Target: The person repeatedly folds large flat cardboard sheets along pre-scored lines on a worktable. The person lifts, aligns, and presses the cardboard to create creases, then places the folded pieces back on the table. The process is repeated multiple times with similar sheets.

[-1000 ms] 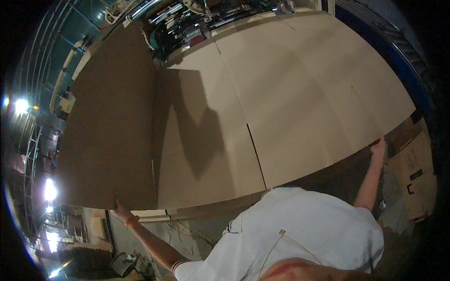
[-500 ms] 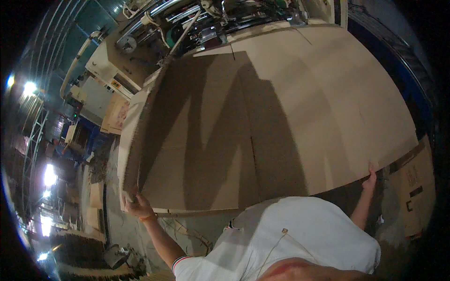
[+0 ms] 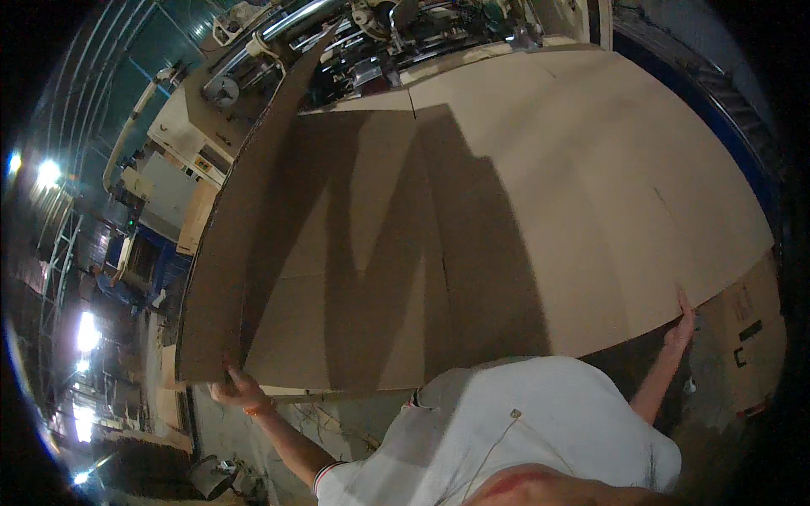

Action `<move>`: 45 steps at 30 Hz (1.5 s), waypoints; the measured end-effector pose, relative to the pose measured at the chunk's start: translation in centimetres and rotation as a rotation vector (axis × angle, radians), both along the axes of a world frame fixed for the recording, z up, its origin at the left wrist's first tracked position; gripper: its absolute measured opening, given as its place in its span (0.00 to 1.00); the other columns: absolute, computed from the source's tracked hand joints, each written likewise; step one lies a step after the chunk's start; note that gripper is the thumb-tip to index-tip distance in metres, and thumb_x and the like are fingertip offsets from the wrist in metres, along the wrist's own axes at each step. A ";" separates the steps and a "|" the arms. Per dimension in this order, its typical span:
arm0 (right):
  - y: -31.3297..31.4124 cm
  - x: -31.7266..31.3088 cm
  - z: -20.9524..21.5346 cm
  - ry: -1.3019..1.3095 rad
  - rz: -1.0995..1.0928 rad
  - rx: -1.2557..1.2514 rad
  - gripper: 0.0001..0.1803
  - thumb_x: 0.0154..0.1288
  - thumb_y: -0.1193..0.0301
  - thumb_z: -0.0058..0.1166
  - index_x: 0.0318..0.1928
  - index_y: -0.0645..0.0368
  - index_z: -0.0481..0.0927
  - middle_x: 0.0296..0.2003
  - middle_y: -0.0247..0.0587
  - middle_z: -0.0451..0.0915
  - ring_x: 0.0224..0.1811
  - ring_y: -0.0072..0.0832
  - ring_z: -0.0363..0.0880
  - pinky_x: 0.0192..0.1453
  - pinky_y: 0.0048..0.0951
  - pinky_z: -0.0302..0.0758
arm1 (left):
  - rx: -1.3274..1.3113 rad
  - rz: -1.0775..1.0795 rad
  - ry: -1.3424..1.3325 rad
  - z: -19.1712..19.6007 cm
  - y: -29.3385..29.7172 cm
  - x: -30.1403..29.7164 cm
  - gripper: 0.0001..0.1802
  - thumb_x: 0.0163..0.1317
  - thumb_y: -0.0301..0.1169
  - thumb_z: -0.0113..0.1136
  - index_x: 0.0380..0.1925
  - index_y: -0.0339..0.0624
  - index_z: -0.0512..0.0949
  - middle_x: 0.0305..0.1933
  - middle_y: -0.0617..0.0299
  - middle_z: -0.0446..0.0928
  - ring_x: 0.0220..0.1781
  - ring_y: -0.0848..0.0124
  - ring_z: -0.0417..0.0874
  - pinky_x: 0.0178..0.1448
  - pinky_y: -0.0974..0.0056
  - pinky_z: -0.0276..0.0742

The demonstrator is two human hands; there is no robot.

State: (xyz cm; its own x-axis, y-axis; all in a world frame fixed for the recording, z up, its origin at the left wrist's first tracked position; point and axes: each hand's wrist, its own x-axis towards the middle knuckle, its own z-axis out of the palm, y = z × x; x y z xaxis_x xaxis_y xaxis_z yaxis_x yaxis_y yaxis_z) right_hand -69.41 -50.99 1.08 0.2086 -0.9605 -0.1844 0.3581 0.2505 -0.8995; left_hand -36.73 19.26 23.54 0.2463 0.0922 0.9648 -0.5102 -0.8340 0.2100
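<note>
A large brown cardboard sheet (image 3: 591,211) spreads across the view in front of me, crossed by crease lines and a dark shadow. Its left side panel (image 3: 221,287) tilts up along a crease. My left hand (image 3: 239,390) is closed on the near edge by that crease, with the thumb on top and the other fingers partly hidden beneath. At the near right edge my right hand (image 3: 680,327) grips the sheet, its thumb lying over the top and its fingers out of sight underneath.
Beyond the sheet's far edge stands a machine with metal rollers (image 3: 371,72). A cream machine housing (image 3: 181,126) is at the far left. Printed cardboard (image 3: 747,337) lies at the right, beside a blue rail (image 3: 742,139). Farther left, a person (image 3: 118,288) is near blue equipment.
The left panel, earlier seen as a narrow strip, now shows a broad brown face. My left hand has moved slightly left and nearer; my right hand has shifted a little right with the sheet.
</note>
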 end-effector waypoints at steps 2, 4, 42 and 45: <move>0.7 -0.3 0.5 -0.030 0.014 -0.012 0.27 0.57 0.68 0.59 0.56 0.69 0.74 0.55 0.44 0.75 0.58 0.34 0.72 0.64 0.37 0.66 | 0.059 -0.005 -0.119 0.2 0.3 -0.5 0.12 0.61 0.29 0.60 0.35 0.27 0.82 0.35 0.52 0.82 0.32 0.67 0.81 0.36 0.60 0.76; 0.6 -0.8 0.4 -0.063 0.020 -0.022 0.27 0.57 0.69 0.59 0.56 0.69 0.74 0.55 0.45 0.75 0.59 0.35 0.72 0.64 0.37 0.66 | -0.006 0.158 -0.008 -1.1 2.5 -0.7 0.13 0.62 0.30 0.60 0.36 0.27 0.82 0.38 0.51 0.83 0.33 0.68 0.82 0.39 0.61 0.77; -16.5 -4.9 -5.0 -0.150 -0.218 0.072 0.25 0.70 0.60 0.47 0.60 0.65 0.70 0.59 0.46 0.73 0.57 0.42 0.73 0.61 0.45 0.72 | -0.130 0.281 0.220 -15.1 4.9 10.1 0.08 0.57 0.23 0.63 0.35 0.30 0.83 0.31 0.51 0.84 0.31 0.65 0.85 0.36 0.62 0.77; -14.3 -4.3 -1.1 0.006 -0.263 -0.284 0.22 0.66 0.65 0.53 0.57 0.65 0.73 0.55 0.45 0.76 0.51 0.37 0.77 0.55 0.41 0.76 | -0.197 0.157 0.312 -15.8 4.0 10.9 0.08 0.58 0.26 0.60 0.30 0.28 0.80 0.26 0.55 0.81 0.27 0.67 0.78 0.34 0.59 0.73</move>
